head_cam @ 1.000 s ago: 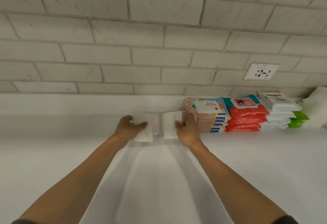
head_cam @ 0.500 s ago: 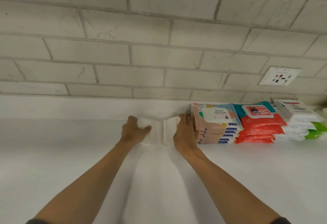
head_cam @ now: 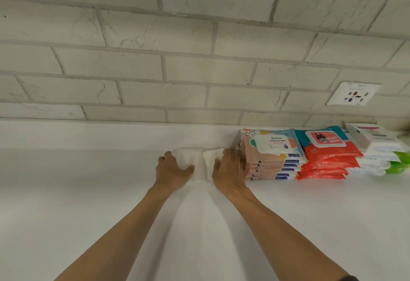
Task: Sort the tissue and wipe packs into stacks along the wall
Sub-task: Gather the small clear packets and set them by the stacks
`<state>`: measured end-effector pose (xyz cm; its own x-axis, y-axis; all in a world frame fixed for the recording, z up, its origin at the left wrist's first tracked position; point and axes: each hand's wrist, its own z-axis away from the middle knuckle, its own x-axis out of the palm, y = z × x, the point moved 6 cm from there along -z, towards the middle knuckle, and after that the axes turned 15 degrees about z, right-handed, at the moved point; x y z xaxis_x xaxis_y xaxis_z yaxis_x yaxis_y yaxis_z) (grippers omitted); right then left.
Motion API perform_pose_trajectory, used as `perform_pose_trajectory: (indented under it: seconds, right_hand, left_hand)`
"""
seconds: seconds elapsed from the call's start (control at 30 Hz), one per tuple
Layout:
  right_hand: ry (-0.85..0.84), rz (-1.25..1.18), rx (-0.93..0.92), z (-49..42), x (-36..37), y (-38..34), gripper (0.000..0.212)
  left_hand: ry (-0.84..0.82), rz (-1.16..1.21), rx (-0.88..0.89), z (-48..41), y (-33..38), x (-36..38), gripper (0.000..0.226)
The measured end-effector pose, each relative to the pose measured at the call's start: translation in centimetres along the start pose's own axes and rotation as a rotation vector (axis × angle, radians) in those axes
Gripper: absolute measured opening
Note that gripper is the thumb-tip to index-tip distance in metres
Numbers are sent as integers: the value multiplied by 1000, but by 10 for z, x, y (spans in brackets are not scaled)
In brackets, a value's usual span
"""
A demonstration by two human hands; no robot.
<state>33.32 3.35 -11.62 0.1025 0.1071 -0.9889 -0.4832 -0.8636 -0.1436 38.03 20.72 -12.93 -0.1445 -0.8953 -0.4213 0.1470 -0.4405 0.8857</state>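
Two white tissue packs sit side by side against the low white ledge at the wall. My left hand [head_cam: 172, 171] grips the left white pack [head_cam: 185, 158] and my right hand [head_cam: 228, 170] grips the right white pack [head_cam: 210, 155]. Right of them stands a stack of peach and blue wipe packs [head_cam: 273, 154], touching my right hand. Further right come a stack of red wipe packs [head_cam: 328, 156] and a stack of white and green packs [head_cam: 377, 150].
The white counter [head_cam: 66, 203] runs to a brick-tile wall [head_cam: 199, 59]. A wall socket [head_cam: 353, 93] sits above the right stacks.
Both hands have pushed the two white packs away from me, up to the ledge at the wall. The camera has moved closer and tilted left.
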Motion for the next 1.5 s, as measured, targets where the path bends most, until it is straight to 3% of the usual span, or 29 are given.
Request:
perform_pose_trajectory:
  seconds: [0.13, 0.37, 0.57, 0.8, 1.5]
  right_hand:
    - [-80, 29, -9, 3, 5, 0, 47]
    - [-71, 136, 36, 4, -4, -6, 50]
    - [-75, 99, 52, 4, -9, -9, 47]
    - [-112, 4, 48, 5, -5, -10, 49]
    - [-194, -328, -11, 9, 9, -57, 51]
  left_hand:
    - [-7, -36, 8, 4, 3, 4, 77]
    - [29, -104, 1, 7, 7, 10, 55]
    - [61, -125, -35, 10, 8, 14, 61]
    - [71, -181, -38, 11, 9, 15, 53]
    - [180, -23, -70, 5, -10, -19, 52]
